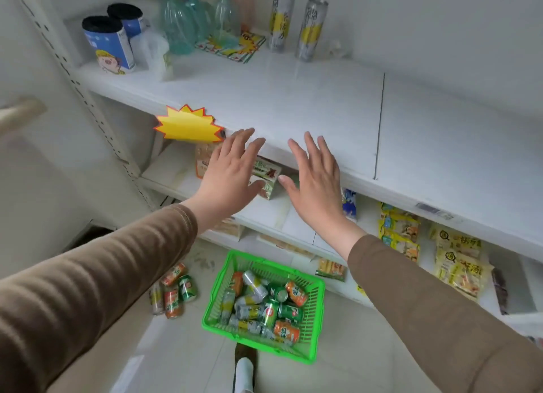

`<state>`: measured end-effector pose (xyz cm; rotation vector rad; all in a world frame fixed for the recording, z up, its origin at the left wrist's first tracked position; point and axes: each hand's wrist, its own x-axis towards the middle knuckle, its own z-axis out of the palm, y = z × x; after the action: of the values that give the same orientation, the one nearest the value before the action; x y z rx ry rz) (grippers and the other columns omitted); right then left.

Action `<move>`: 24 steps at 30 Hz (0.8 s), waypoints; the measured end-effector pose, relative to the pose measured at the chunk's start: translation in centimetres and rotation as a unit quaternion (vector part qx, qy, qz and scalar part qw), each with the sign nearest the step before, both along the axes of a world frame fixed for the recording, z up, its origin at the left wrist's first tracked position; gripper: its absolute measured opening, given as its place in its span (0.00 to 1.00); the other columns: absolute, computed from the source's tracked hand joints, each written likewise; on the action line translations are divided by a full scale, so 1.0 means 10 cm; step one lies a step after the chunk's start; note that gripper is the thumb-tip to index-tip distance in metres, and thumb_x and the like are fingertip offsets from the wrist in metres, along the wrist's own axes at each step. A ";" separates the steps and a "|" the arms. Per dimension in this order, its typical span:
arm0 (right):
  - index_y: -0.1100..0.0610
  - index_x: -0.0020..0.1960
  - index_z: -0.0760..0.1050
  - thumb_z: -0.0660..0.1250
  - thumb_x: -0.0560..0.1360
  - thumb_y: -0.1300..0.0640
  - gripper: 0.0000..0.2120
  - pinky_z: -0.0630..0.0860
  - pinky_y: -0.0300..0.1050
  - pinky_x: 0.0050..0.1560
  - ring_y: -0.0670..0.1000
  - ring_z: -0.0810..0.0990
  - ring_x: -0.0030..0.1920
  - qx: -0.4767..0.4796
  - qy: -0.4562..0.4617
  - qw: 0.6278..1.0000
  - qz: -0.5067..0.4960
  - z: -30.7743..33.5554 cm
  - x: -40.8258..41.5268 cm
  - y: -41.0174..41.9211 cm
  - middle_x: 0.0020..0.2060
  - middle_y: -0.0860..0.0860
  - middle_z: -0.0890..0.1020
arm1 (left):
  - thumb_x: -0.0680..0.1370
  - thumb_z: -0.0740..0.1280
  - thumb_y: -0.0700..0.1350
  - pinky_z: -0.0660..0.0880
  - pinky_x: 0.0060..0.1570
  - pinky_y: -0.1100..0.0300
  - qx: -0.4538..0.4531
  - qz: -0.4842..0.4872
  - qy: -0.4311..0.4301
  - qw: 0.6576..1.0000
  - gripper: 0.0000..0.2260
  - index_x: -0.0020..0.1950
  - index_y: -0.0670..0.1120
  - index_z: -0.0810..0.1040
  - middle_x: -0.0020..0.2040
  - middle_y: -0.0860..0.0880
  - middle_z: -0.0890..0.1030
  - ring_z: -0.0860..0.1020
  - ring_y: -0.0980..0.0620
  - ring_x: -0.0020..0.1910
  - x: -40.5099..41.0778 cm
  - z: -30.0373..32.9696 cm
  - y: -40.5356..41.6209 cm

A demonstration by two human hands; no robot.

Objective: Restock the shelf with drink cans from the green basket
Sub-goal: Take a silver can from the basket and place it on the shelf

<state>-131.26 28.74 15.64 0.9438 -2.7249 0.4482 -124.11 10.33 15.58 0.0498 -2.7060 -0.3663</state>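
Head view, looking fwd and down. My left hand (232, 169) and right hand (316, 175) are both held out flat, fingers straight and spread, palms down, holding nothing; they hover side by side near the front edge of the white shelf (293, 99), not clearly touching it. Brown sleeves (97, 284) cover both forearms. Green basket (314, 319) sits on the floor at approx. 6 o'clock from my hands, holding a jumble of drink cans (264, 304) (green, orange, silver/yellow) lying on their sides. A 2nd cluster, loose cans (173, 292), lies on the floor at 9 o'clock from the basket, just beside it. On the shelf, at 12 o'clock from my hands, two tall silver/yellow cans (295, 22) stand upright near the back wall. At 11 o'clock: spray bottles (191, 19), then two blue rolls (110, 40) w/ black tops. A yellow starburst tag (188, 125) hangs on the shelf edge at 9 o'clock from my left hand. Snack packets (440, 254) fill lower shelves at 4 o'clock.
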 end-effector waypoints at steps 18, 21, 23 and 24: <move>0.54 0.80 0.56 0.65 0.81 0.51 0.32 0.56 0.53 0.79 0.57 0.58 0.78 0.091 -0.222 0.970 -0.040 -3.51 1.12 1.17 0.79 0.54 0.60 | 0.73 0.71 0.51 0.61 0.72 0.47 0.068 0.003 -0.294 0.953 0.39 0.79 0.46 0.56 0.78 0.43 0.58 0.58 0.42 0.75 1.40 -3.42 1.00; 0.56 0.79 0.58 0.66 0.80 0.54 0.32 0.62 0.53 0.76 0.58 0.63 0.75 0.085 -0.270 0.957 -0.064 -4.16 1.06 1.27 0.76 0.55 0.66 | 0.74 0.69 0.51 0.60 0.73 0.48 0.087 0.012 -0.318 0.944 0.38 0.79 0.47 0.54 0.78 0.44 0.57 0.58 0.42 0.75 1.36 -4.05 1.13; 0.56 0.79 0.58 0.68 0.79 0.55 0.32 0.64 0.54 0.74 0.58 0.65 0.73 0.083 -0.300 0.946 -0.089 -4.59 1.00 1.34 0.74 0.55 0.68 | 0.74 0.70 0.51 0.59 0.73 0.47 0.099 0.016 -0.333 0.938 0.39 0.79 0.46 0.53 0.77 0.44 0.57 0.58 0.43 0.74 1.30 -4.45 1.20; 0.56 0.79 0.58 0.68 0.79 0.55 0.32 0.63 0.54 0.74 0.58 0.65 0.73 0.085 -0.313 0.940 -0.101 -4.80 0.97 1.38 0.74 0.55 0.68 | 0.74 0.69 0.52 0.59 0.73 0.47 0.101 0.016 -0.340 0.935 0.39 0.79 0.46 0.53 0.77 0.44 0.57 0.58 0.43 0.74 1.27 -4.64 1.23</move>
<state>-121.53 42.50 -32.36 0.6134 -3.4412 0.5563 -111.41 22.65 -30.78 0.3378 -3.3251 -0.7299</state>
